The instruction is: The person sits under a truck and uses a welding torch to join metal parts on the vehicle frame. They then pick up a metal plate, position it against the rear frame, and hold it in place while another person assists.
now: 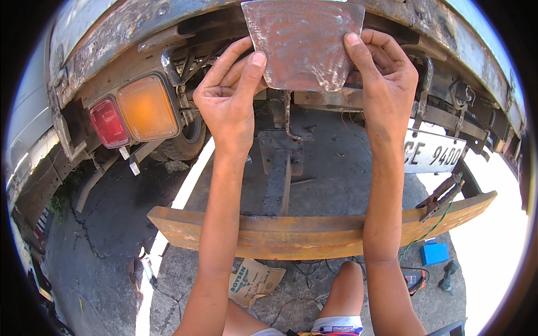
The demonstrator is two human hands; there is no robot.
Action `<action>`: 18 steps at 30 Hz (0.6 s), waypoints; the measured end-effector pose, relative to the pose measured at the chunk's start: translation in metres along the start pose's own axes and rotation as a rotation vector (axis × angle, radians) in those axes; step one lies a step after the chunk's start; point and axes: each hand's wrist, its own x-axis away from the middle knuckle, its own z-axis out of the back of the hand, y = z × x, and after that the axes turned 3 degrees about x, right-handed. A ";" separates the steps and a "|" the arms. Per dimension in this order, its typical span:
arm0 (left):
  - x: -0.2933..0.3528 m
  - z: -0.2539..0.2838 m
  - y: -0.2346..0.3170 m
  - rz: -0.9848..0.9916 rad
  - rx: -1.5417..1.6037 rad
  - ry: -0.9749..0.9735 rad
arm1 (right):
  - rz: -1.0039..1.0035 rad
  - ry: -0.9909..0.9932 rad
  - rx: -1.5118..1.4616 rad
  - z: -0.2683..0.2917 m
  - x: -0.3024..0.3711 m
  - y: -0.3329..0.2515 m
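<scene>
Between both hands I hold up a flat metal plate (305, 47), brownish and scuffed, wider at the top than at the bottom. My left hand (232, 89) pinches its left edge, thumb on the near face and fingers behind. At the right edge my right hand (381, 75) grips it the same way, with part of its fingers hidden by the plate. The plate is raised in front of the worn rear frame (151, 25) of a truck. Below my forearms lies a long rusty steel beam (302, 232), crossing from left to right.
An orange and red tail light (147, 109) hangs at the left, near a tire (185, 140). A clamp (443, 196) with a green cable grips the beam's right end. On the ground are flattened cardboard (255, 281), an angle grinder (147, 266), a blue box (434, 253) and a power drill (448, 275).
</scene>
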 end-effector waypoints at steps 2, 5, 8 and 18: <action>0.001 0.000 -0.001 0.019 0.070 0.002 | 0.008 0.004 0.017 0.000 -0.001 0.000; 0.003 0.000 -0.003 0.062 0.042 -0.007 | 0.018 0.020 -0.023 0.001 -0.003 0.001; 0.005 -0.001 -0.004 0.052 0.056 -0.009 | 0.001 0.012 -0.033 0.003 -0.003 0.001; 0.003 -0.002 -0.006 0.019 0.092 0.035 | -0.034 -0.002 -0.058 0.005 -0.001 0.000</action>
